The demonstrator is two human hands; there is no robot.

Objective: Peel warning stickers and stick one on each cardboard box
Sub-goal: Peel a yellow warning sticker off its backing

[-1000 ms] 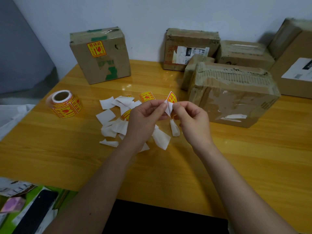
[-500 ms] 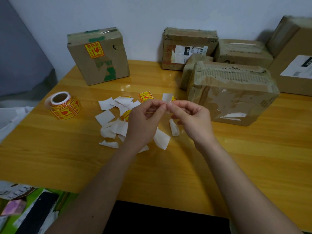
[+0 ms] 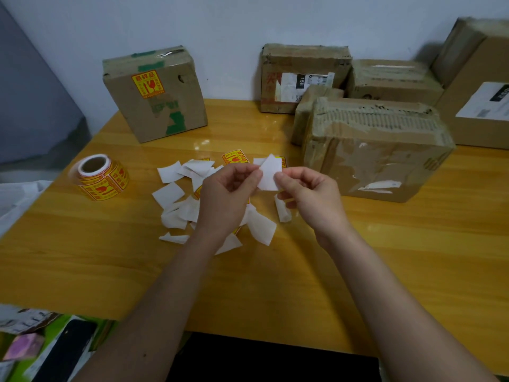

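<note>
Two hands pinching one white sticker (image 3: 270,173) between them, left hand (image 3: 224,199) gripping its left edge, right hand (image 3: 311,197) its right, roll (image 3: 100,177) sitting far left.

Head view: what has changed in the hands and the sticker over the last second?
The small sticker piece pinched between both hands was turned: its yellow-red printed face showed a second ago, now only its white side faces the camera. The left hand and right hand keep their pinch. Roll, boxes and scraps stayed put.
</note>
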